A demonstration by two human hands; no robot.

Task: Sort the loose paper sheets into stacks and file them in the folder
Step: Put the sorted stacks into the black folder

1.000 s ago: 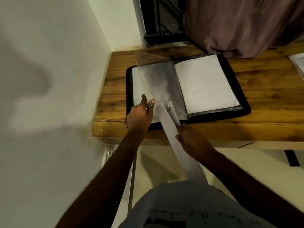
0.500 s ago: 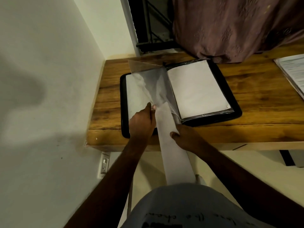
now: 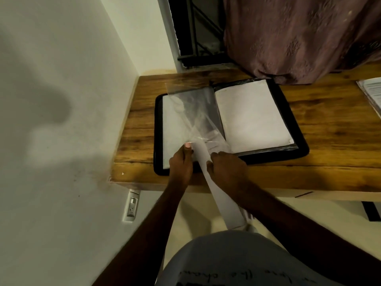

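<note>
The brown wooden tabletop [image 3: 329, 145] runs from the white wall at its left edge to a mauve curtain [image 3: 299, 38] draped over its far edge, and the open black display folder [image 3: 296, 129] with clear plastic sleeves lies flat near the front left corner. A printed stack of sheets [image 3: 371, 93] sits at the right edge, well apart from the folder. One clear plastic sleeve [image 3: 193, 112] stands raised from the folder's spine, limp and glossy; it looks slippery and likely to buckle, so it is best pinched at its near open corner. The white paper sheet [image 3: 218, 193] is light and floppy, hanging curled off the front edge toward the person's lap, its top end at the sleeve's mouth; it should be held close to that leading end so it feeds straight. The left hand [image 3: 181, 162] pinches the sleeve's near corner between thumb and fingers, touching the sheet's left side. The right hand [image 3: 226, 166] grips the sheet's right edge, fingers curled behind it, thumb against its front.
</note>
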